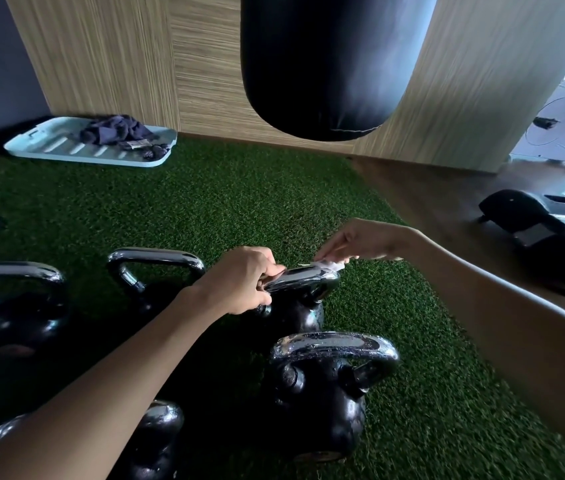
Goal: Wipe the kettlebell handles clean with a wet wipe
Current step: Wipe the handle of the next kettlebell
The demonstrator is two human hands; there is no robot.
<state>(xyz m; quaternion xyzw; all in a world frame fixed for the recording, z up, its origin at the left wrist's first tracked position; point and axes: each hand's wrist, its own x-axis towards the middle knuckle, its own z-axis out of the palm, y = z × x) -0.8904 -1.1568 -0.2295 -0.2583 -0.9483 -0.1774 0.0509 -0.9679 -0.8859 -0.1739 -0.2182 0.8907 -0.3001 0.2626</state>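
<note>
Several black kettlebells with chrome handles stand on green artificial turf (204,202). My left hand (243,278) grips the left end of the chrome handle (303,280) of the middle kettlebell (294,315). My right hand (353,240) pinches a small white wet wipe (329,265) against the right end of that same handle. A nearer kettlebell (322,407) shows a wet, speckled handle (334,344). Other kettlebells stand at the left (21,306), behind the middle one (156,268) and under my left forearm (156,441).
A black punching bag (326,64) hangs above the turf in front of a wooden wall. At the back left a pale blue tray (49,147) holds a dark cloth (118,131). Black gym equipment (544,237) lies on the wooden floor to the right.
</note>
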